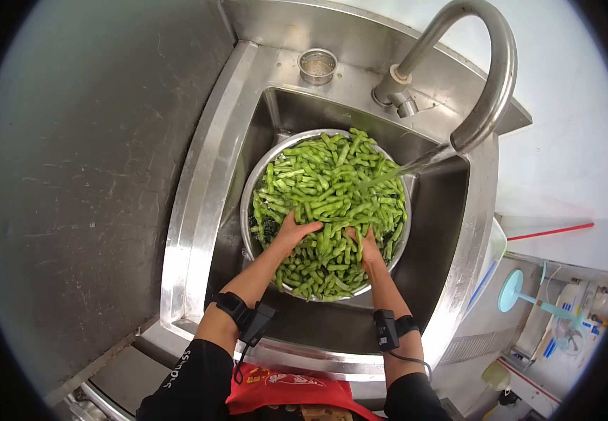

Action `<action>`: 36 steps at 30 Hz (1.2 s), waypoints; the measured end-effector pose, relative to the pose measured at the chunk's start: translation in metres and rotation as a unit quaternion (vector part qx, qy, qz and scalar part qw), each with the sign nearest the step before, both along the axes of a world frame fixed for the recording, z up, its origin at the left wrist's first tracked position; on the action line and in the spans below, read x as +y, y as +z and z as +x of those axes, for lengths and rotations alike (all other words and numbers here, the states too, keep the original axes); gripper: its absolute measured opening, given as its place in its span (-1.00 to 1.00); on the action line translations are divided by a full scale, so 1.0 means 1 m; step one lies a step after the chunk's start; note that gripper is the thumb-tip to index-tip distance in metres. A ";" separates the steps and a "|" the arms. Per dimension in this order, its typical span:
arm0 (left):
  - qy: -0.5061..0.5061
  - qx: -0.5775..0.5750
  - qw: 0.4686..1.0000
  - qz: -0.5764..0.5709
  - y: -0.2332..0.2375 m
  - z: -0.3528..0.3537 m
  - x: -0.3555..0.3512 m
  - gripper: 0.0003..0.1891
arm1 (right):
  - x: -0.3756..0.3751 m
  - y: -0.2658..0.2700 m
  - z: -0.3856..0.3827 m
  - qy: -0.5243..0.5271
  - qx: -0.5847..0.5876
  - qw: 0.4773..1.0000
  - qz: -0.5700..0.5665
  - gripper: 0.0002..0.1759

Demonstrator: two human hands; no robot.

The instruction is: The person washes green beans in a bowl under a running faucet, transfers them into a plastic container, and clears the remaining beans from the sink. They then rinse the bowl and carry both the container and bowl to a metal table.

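Observation:
Green edamame pods are heaped in a round metal basin inside the sink. My left hand is in the near left part of the heap, thumb stretched across the pods and the other fingers mostly hidden among them. On the near right, my right hand has its fingers curled into the pods and partly covered. Both hands cup pods between them. A stream of water falls from the curved tap onto the right side of the heap.
The steel sink surrounds the basin, its wall close on every side. A small metal cup stands on the back ledge, beside the tap base. A grey panel rises at left. To the right are a red stick and a light-blue plunger-like tool.

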State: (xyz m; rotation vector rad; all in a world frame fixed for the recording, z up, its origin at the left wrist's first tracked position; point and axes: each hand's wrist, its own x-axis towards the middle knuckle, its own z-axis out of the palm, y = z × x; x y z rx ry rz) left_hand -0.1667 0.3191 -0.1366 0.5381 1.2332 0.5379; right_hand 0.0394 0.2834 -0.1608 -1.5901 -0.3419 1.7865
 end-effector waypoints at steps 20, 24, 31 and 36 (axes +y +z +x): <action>0.010 0.136 0.979 -0.154 0.026 -0.039 -0.033 0.19 | -0.055 0.056 0.024 -0.063 0.088 0.988 -0.108 -0.05; 0.027 0.038 0.970 -0.237 -0.070 -0.033 -0.042 0.29 | -0.045 -0.013 0.005 -0.061 0.162 0.979 -0.105 -0.04; 0.083 0.043 0.985 -0.147 -0.008 0.006 -0.035 0.17 | -0.021 0.017 -0.036 -0.099 0.021 0.993 -0.060 -0.07; 0.172 -0.030 0.984 -0.031 0.036 0.020 -0.035 0.04 | -0.014 0.065 -0.046 -0.140 0.029 0.988 0.055 -0.38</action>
